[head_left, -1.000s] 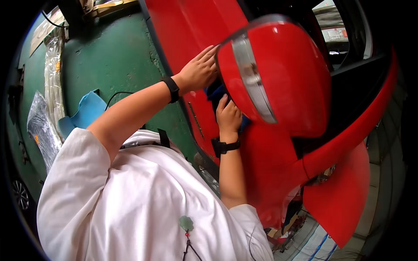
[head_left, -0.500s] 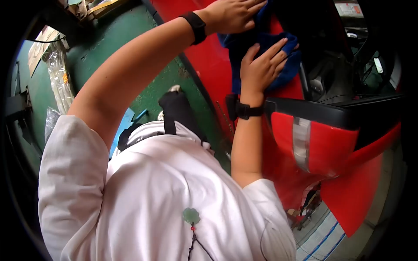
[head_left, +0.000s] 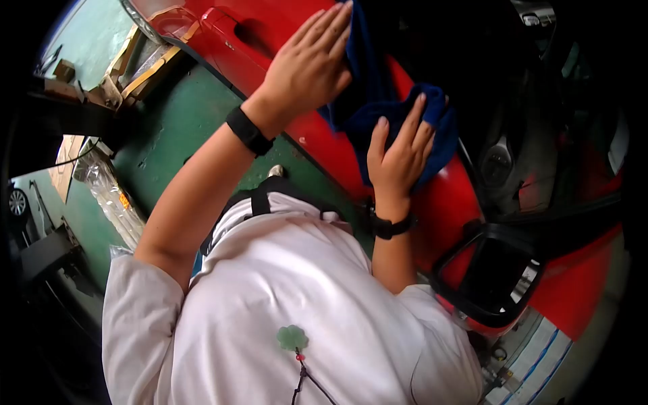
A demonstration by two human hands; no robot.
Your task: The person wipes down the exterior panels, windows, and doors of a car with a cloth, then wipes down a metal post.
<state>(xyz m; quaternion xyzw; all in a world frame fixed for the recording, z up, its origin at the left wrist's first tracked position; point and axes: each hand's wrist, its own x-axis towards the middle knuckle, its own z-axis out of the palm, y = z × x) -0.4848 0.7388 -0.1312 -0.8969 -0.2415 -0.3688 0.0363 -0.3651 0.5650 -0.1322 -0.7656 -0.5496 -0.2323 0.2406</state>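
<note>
A blue cloth point(head_left: 370, 121) lies bunched over the red car door point(head_left: 320, 145), along the edge of the dark window opening. My left hand point(head_left: 305, 71) rests flat at the cloth's left edge, its fingers straight and close together, pointing up and to the right. My right hand point(head_left: 399, 158) presses on the lower right part of the cloth, fingers stretched out and thumb apart. A fold of the cloth comes up around its outer fingers and hides part of them. A black band sits on each wrist.
The car's side mirror point(head_left: 489, 277) juts out below my right forearm. A door handle point(head_left: 229, 30) is at the upper left. Plastic-wrapped material point(head_left: 111, 185) lies on the green floor point(head_left: 179, 128) at left, near a yellow-edged frame point(head_left: 145, 77).
The view has shifted, bringing the door handle and the mirror's glass into sight. My left hand now appears lower and farther left along the cloth. My right hand stays on the cloth.
</note>
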